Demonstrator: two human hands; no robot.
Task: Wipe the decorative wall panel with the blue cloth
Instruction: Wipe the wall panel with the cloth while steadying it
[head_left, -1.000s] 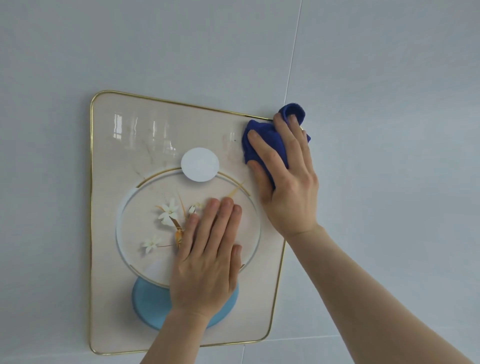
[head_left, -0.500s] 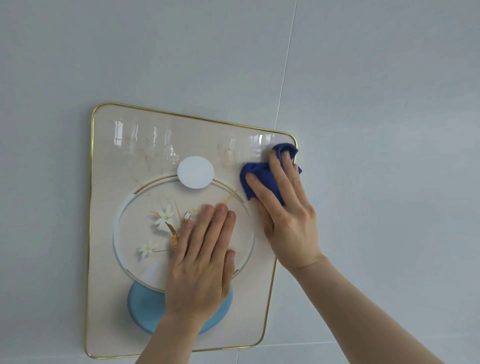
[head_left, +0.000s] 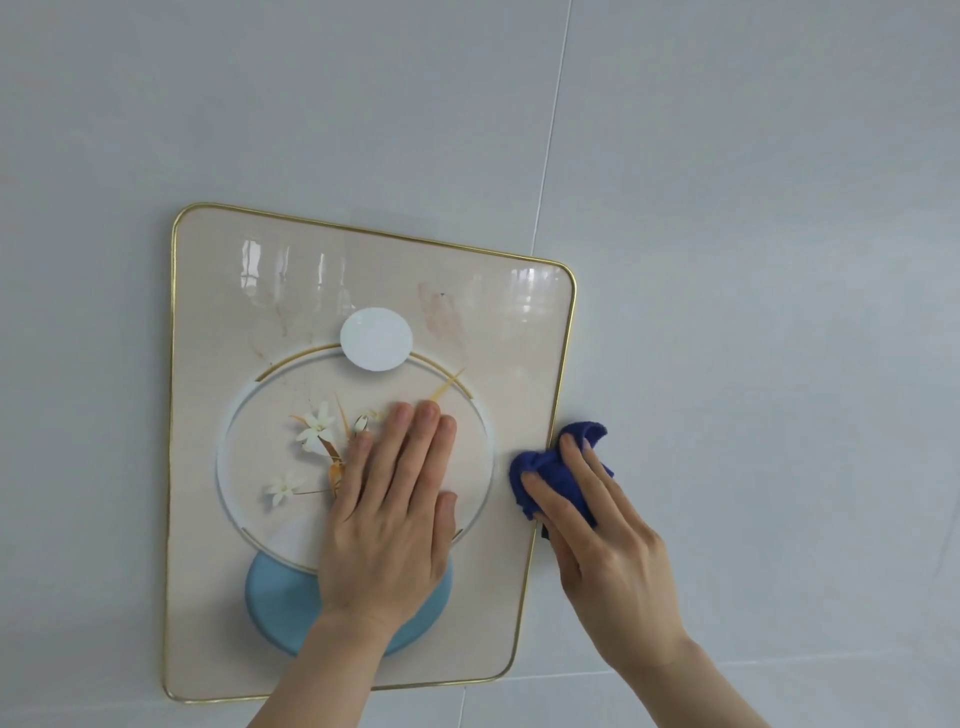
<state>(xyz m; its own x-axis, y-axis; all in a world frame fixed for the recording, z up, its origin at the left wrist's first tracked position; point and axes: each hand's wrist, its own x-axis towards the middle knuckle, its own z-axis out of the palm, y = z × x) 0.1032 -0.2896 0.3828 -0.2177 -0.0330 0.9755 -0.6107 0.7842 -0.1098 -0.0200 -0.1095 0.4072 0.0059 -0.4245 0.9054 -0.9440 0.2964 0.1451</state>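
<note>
The decorative wall panel is a glossy beige rectangle with a thin gold rim, a white disc, a ring with white flowers and a blue half-disc at the bottom. My left hand lies flat on its lower middle, fingers together and pointing up. My right hand presses the bunched blue cloth against the panel's right edge, about halfway down, with part of the cloth over the wall. A faint reddish smear shows near the panel's upper right.
The panel hangs on a pale grey tiled wall. A vertical grout line runs down to the panel's top right, and a horizontal grout line crosses low at the right.
My right hand has slid the blue cloth down the panel's right side, from the top right corner to mid-height at the edge. My left hand has stayed flat on the panel.
</note>
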